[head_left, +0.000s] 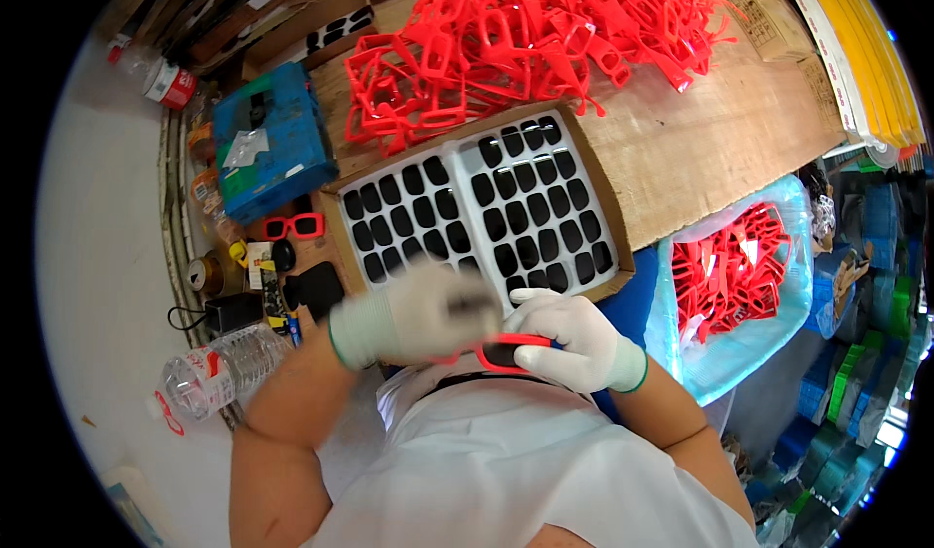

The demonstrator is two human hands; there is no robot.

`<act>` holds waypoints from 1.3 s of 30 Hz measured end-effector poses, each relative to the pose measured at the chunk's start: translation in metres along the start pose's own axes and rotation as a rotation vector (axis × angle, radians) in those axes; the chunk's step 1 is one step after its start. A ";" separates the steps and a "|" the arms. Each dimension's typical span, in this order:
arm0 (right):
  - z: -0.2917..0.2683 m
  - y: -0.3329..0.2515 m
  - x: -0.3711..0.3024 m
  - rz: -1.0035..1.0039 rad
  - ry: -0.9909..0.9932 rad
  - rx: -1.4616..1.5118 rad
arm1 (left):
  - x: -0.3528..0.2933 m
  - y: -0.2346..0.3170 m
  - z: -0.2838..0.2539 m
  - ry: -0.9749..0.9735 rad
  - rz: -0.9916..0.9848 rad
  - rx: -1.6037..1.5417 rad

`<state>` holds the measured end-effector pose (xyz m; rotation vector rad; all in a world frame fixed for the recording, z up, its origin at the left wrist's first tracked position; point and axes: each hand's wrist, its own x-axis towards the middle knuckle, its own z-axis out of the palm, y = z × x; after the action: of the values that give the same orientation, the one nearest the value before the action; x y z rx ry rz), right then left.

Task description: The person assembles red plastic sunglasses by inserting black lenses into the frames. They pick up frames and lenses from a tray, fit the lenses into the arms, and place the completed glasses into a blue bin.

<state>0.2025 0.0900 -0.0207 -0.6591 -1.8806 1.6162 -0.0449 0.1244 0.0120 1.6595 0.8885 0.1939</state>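
Note:
Both my hands wear white gloves with green-edged cuffs. My right hand (574, 342) is closed on a red sunglasses frame (530, 340) close to my body, its thumb pressed on the dark lens (500, 354). Just left of it, my left hand (433, 305) is smeared by motion. A dark patch shows at its fingers, and I cannot make out whether it is a lens. In front of both hands lies a cardboard box (600, 164) with white trays (465, 198) of dark lenses in rows. The left hand covers part of the tray's near edge.
A tangled heap of red frames (506, 42) covers the far table (700, 149). At right, a blue-lined bin (662, 305) holds more red glasses (730, 275). On the left are a blue case (282, 139), red sunglasses (294, 226), a tape roll (205, 274) and a large plastic bottle (224, 368).

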 end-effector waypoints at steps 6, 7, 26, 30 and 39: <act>-0.008 -0.005 -0.016 0.092 0.179 0.006 | 0.094 -0.134 -0.032 0.568 -0.505 0.722; -0.012 -0.002 -0.020 0.116 0.149 -0.020 | 0.096 -0.151 -0.022 0.720 -0.370 0.738; 0.038 -0.021 0.000 0.237 0.448 0.040 | -0.015 -0.020 0.055 0.791 0.101 -0.375; 0.038 -0.038 -0.008 0.332 0.337 0.333 | -0.018 0.013 0.074 0.727 0.136 -0.835; 0.053 -0.019 -0.013 0.248 0.171 0.239 | -0.047 0.000 0.086 0.632 -0.007 -0.996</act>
<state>0.1748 0.0403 -0.0092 -0.9216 -1.5012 1.8380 -0.0294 0.0283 0.0013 0.6454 1.0087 1.0170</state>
